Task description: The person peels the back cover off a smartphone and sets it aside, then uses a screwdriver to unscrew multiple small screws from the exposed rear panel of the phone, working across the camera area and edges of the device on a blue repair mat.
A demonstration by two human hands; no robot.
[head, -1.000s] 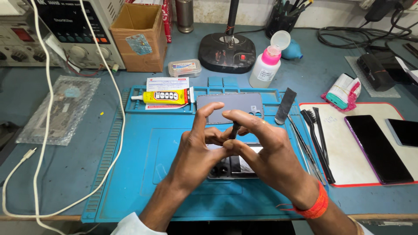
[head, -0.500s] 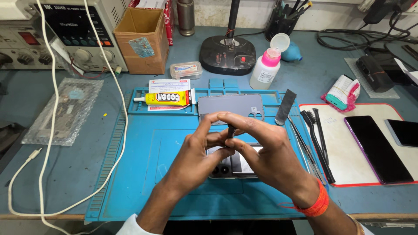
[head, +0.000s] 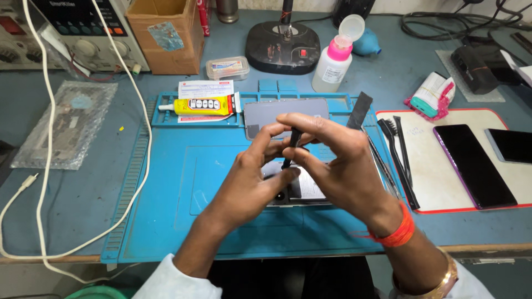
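Head view: left hand (head: 252, 180) and right hand (head: 338, 166) meeting over blue mat (head: 166, 182) on bench (head: 111, 66). Right fingers (head: 299, 124) pinched narrow round thin dark tool (head: 291, 147), tip down between both hands. Left fingers (head: 277, 180) curled, thumb pressing opened phone (head: 302, 191) lying flat just beneath. Grey back cover (head: 266, 113) just beyond fingers, yellow glue tube (head: 199, 105) farther left of it, black brushes (head: 399, 149) right of right hand.

Bare mat (head: 183, 182) left; glue tube (head: 202, 105) behind, brushes (head: 399, 155) crowd the right.
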